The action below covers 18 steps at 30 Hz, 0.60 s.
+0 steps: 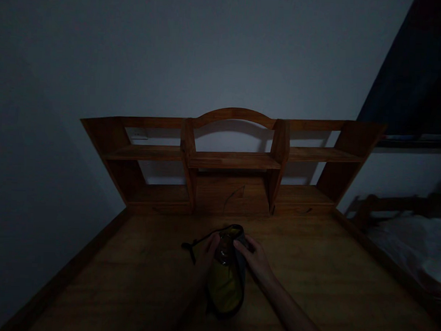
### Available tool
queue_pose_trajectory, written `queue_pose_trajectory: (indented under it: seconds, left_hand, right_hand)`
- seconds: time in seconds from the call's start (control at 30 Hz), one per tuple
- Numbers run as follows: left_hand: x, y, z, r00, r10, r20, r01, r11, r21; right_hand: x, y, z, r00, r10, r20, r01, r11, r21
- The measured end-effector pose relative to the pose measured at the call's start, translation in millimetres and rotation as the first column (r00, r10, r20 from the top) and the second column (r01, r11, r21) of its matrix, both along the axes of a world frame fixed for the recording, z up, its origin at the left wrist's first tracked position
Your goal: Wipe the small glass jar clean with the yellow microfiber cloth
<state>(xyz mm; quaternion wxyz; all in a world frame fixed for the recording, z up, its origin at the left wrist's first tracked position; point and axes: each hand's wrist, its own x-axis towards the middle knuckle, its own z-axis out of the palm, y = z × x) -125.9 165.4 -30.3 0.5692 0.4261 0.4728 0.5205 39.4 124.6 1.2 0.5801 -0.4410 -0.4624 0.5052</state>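
On the wooden desk lies a dark-edged pouch (225, 289) with a yellow-green inside, spread open lengthwise. A thin dark strap or cord (189, 245) sticks out at its upper left. In its upper part sits a shiny, brownish, see-through object (224, 250) whose kind I cannot make out in the dim light. My left hand (207, 257) is at the left side of that object, fingers closed in against it or the pouch's edge. My right hand (253, 256) pinches the dark right edge of the pouch between thumb and fingers.
A wooden shelf unit (235, 161) with several compartments stands along the back of the desk (311, 265), against a pale wall (224, 54). Raised rims run along the desk's sides. White bedding (413, 244) and a dark window or curtain (419, 76) are at the right.
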Motion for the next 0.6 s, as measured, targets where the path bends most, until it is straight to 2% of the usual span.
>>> queue_pose_trajectory:
  seconds: [0.17, 0.43, 0.6]
  left_hand:
    - [0, 1, -7.3, 0.997, -0.021, -0.071, 0.022, 1.0, 0.011]
    - [3, -7, 6.2, 0.983, -0.062, -0.175, 0.06, 0.998, -0.02]
    - [6, -10, 9.3, 0.976, -0.084, -0.203, 0.089, 0.996, 0.015]
  right_hand:
    - [0, 0, 1.1, 0.999, -0.038, 0.001, 0.038, 0.999, -0.024]
    - [-2, 0, -1.4, 0.99, -0.084, 0.109, 0.082, 0.996, 0.023]
    - [-2, -5, 0.1, 0.983, -0.074, 0.169, 0.063, 0.996, 0.067]
